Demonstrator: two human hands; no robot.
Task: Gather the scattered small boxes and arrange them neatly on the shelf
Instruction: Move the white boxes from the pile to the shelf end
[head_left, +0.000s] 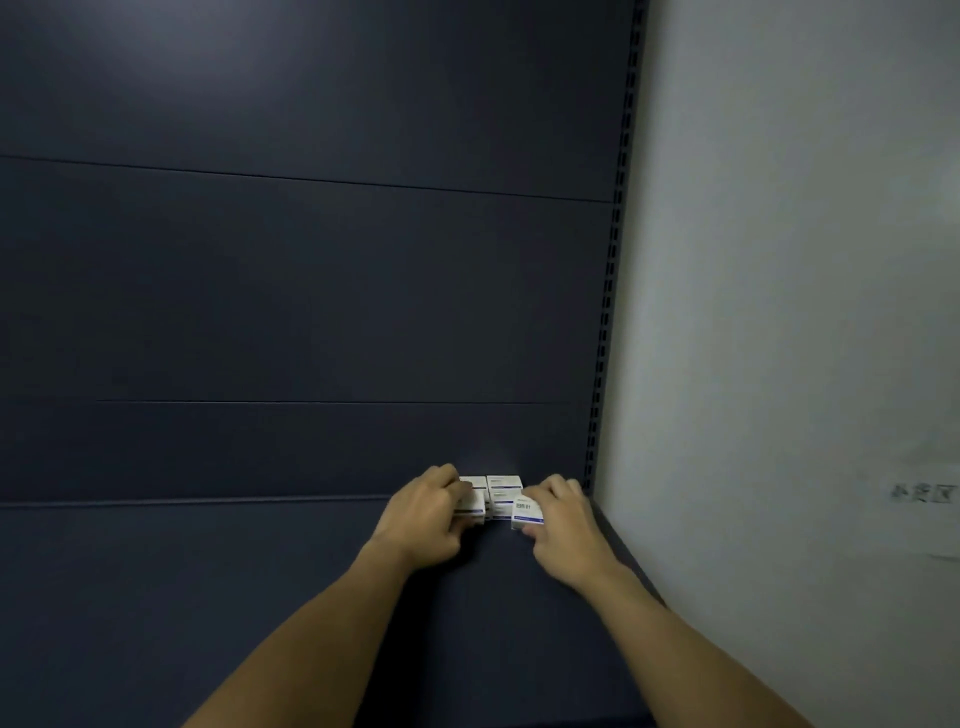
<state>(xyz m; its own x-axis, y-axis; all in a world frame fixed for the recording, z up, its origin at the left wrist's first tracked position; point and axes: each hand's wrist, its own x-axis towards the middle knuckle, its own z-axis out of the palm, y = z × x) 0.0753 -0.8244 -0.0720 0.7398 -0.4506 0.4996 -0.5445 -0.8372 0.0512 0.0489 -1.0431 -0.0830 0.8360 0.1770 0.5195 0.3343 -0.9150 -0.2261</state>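
Observation:
Several small white boxes with blue print stand packed together at the back right of the dark blue shelf (260, 597). My left hand (423, 519) grips the left box (471, 503) from its left side. My right hand (563, 525) pinches the front right box (527, 512), which sits a little forward of the others. Between my hands a stack of boxes (503, 493) stands against the back panel. My fingers hide parts of the outer boxes.
The dark back panel (311, 286) rises behind the shelf. A slotted upright (605, 338) marks the shelf's right end, beside a pale wall (779, 312) carrying a paper notice (924, 493).

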